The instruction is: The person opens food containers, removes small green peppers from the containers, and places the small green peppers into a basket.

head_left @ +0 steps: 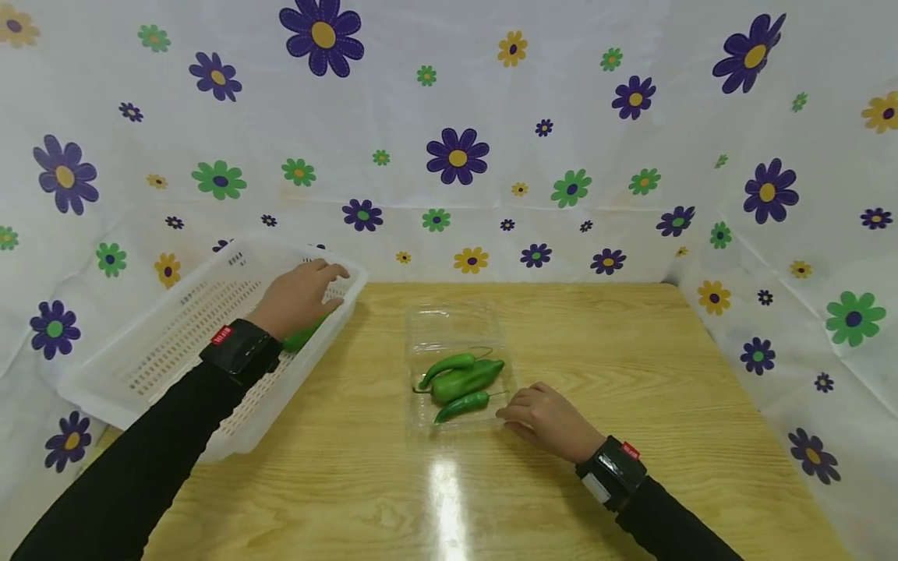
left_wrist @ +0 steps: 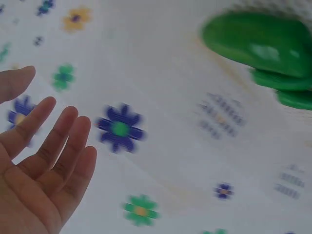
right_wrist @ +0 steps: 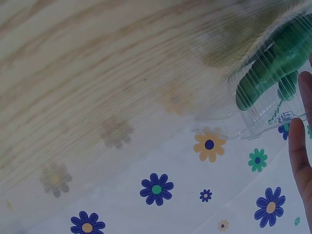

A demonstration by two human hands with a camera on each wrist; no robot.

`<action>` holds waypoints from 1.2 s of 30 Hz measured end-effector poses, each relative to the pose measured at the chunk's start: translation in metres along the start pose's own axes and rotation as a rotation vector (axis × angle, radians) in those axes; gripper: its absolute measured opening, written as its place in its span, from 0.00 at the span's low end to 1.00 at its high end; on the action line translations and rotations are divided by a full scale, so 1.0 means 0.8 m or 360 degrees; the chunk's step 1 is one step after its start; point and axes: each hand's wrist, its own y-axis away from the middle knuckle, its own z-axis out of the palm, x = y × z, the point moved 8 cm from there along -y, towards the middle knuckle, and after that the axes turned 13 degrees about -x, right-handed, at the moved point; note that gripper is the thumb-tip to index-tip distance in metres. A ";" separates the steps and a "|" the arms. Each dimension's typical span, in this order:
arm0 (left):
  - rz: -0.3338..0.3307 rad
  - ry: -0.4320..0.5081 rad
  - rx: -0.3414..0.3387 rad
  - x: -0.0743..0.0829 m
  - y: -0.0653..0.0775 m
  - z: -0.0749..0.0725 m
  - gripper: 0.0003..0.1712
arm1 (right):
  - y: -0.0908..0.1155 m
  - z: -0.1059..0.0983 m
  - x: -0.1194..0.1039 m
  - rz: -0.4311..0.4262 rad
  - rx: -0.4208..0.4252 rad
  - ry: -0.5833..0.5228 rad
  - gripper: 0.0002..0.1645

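Note:
My left hand [head_left: 300, 294] is above the right side of a white plastic basket [head_left: 277, 413], its fingers spread and holding nothing. Below it, green peppers [head_left: 300, 336] lie in the basket, partly hidden by the hand; the left wrist view shows the glossy green peppers [left_wrist: 263, 46] apart from the left hand [left_wrist: 46, 170]. On the table a clear plastic container [head_left: 449, 319] holds green chili peppers [head_left: 463, 382] of differing sizes. At the container's near right corner is my right hand [head_left: 550, 421], fingertips at the rim. The right wrist view shows its fingers [right_wrist: 298, 146] beside the clear wall.
The wooden table [head_left: 603, 335] has a light grain and a bright reflection near the front. A white cloth [head_left: 393, 101] with purple, green and yellow flowers hangs behind and along both sides. The basket slants across the table's left side.

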 end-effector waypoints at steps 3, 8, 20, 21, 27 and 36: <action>0.0117 -0.0080 0.0053 0.049 0.001 -0.007 0.23 | 0.000 0.001 0.002 0.0009 -0.0001 -0.0009 0.13; 0.0344 -0.0132 0.0093 0.116 0.004 0.003 0.22 | 0.000 0.001 0.001 0.0008 0.0013 0.0008 0.13; 0.0669 -0.0197 -0.0110 0.212 -0.002 0.083 0.18 | -0.001 -0.002 -0.002 0.0005 0.0031 0.0015 0.14; 0.0678 -0.0207 -0.0129 0.216 -0.004 0.090 0.18 | -0.001 -0.002 -0.002 0.0008 0.0027 0.0013 0.14; 0.0692 -0.0331 -0.0238 0.236 -0.013 0.124 0.21 | -0.001 -0.002 -0.001 0.0020 0.0006 0.0009 0.14; 0.0720 -0.0360 -0.0338 0.254 -0.024 0.149 0.18 | 0.000 -0.001 0.000 0.0023 0.0001 0.0010 0.14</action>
